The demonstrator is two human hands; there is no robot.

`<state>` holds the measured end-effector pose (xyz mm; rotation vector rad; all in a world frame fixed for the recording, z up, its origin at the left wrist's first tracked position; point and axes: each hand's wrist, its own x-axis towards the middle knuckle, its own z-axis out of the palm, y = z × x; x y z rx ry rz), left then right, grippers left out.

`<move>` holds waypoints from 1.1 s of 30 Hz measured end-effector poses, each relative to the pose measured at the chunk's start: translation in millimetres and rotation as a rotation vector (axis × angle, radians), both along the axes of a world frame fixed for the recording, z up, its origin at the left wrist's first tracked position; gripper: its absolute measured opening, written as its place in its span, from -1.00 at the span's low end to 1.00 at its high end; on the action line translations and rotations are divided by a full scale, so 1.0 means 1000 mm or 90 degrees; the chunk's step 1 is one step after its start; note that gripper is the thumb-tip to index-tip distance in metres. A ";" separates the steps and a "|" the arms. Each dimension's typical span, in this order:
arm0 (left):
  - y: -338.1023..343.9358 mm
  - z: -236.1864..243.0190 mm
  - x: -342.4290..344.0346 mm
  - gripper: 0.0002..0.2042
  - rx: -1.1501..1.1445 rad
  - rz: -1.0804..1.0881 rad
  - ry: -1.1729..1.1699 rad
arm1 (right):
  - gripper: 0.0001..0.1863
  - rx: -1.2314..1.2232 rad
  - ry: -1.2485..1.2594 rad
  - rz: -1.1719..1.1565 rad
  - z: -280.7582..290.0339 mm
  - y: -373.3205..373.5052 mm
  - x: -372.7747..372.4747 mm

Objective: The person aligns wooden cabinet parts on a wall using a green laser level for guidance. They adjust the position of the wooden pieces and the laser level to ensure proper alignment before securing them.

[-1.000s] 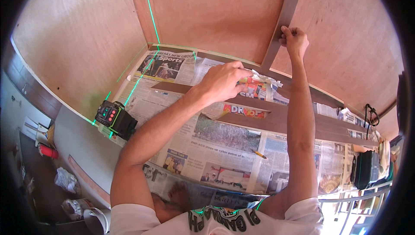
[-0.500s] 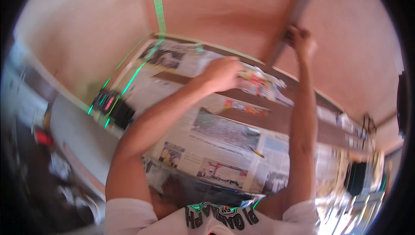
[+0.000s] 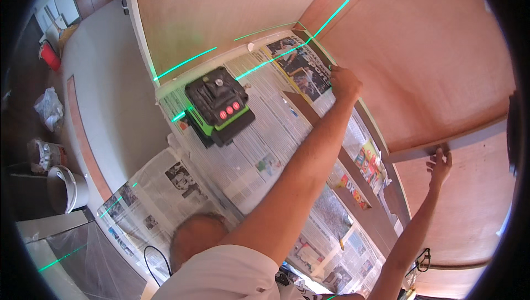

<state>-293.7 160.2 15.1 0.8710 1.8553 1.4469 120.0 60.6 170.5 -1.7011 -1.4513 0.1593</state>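
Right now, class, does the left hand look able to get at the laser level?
Probably yes: the left hand looks near enough to swing across to the laser level, and nothing tall seems to stand on the newspaper between them.

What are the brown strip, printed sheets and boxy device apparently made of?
Brown strip: perhaps painted or laminated wood, from its uniform colour. Printed sheets: newsprint, dull, with text columns and photos. Boxy device: likely matte plastic, from its moulded casing.

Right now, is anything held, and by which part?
The right hand has fingertips at the edge of the brown strip; whether it grips, or the left hand holds anything, cannot be told.
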 end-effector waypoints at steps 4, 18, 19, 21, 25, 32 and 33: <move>0.009 -0.032 0.038 -0.04 0.077 -0.121 -0.129 | -0.51 -0.030 -0.006 -0.082 0.007 -0.031 0.021; 0.039 -0.037 0.019 -0.41 -0.164 -0.213 0.500 | -0.60 -0.058 -0.010 -0.053 0.017 -0.009 0.006; 0.039 -0.037 0.015 -0.39 -0.153 -0.210 0.462 | -0.60 -0.061 -0.011 -0.048 0.017 -0.007 0.006; 0.037 -0.038 0.011 -0.34 -0.130 -0.197 0.351 | -0.61 -0.064 -0.012 -0.041 0.017 -0.005 -0.002; 0.022 -0.032 0.032 -0.22 -0.073 -0.225 0.175 | -0.62 -0.054 -0.012 -0.104 0.018 -0.031 0.014; 0.080 -0.087 0.005 0.06 0.031 -0.105 0.261 | -0.61 -0.067 0.011 -0.009 0.009 0.017 -0.034; 0.062 -0.081 0.032 0.09 0.056 -0.124 0.129 | -0.61 -0.072 0.008 -0.043 0.012 -0.004 -0.010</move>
